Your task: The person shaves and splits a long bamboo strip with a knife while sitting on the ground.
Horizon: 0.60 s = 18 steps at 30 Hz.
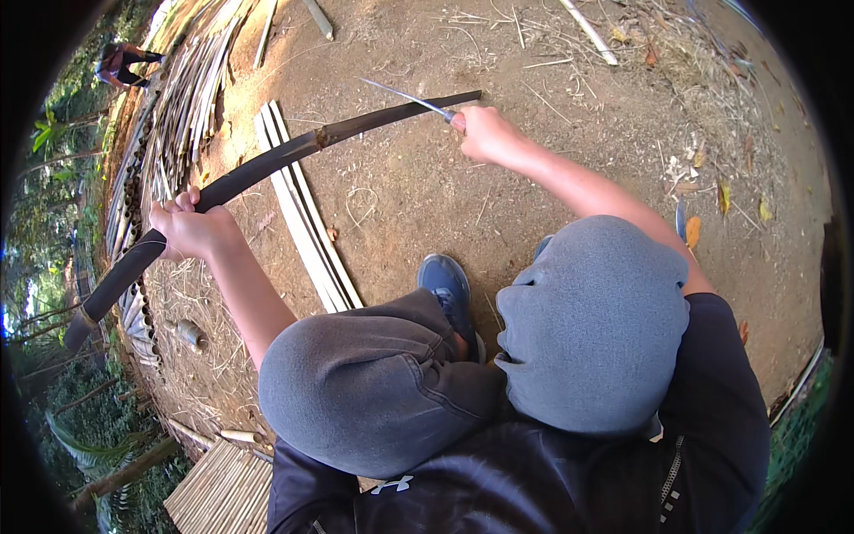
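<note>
My left hand [194, 226] is wrapped round a long dark strip of split bamboo [262, 166], which runs from the lower left up to the upper middle. A pale brown node shows about halfway along it. In my right hand [487, 133] is a knife [405, 94], gripped by its reddish-brown handle. Its thin blade points up and left and appears to cross over or lie just beside the bamboo's far end; I cannot tell whether they touch. Pale split bamboo strips [307, 218] lie on the ground below the dark one.
My bent knees [596, 325] and one blue shoe [446, 283] are below my hands. Many bamboo strips [182, 107] lie at the left, with a person [124, 65] beyond them. A slatted bamboo mat [222, 494] is at lower left. Dry scraps [694, 116] litter the dirt at right.
</note>
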{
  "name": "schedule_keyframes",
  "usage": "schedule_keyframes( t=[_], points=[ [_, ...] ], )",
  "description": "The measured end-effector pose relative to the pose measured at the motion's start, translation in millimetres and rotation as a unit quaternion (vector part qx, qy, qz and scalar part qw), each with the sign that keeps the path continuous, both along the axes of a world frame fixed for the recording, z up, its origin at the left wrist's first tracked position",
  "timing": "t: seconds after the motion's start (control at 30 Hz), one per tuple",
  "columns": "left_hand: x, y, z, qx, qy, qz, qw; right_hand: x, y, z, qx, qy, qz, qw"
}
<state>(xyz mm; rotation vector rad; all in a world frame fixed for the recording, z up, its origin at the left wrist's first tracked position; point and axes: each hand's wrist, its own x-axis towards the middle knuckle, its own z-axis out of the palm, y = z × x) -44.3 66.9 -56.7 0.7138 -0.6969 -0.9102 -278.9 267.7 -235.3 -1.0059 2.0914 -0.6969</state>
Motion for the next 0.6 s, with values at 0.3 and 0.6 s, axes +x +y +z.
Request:
schedule_keyframes(
  t=[0.3, 0.6],
  points=[
    [-4.7, 11.5, 9.1, -0.055, -0.027, -0.086, 0.994, -20.4, 3.9, -17.9, 0.056, 0.021, -0.007, 0.998],
    [7.2, -0.9, 9.8, -0.105, -0.025, -0.182, 0.977, -11.8, 24.0, -33.2, 0.036, -0.001, -0.035, 0.999]
  ],
)
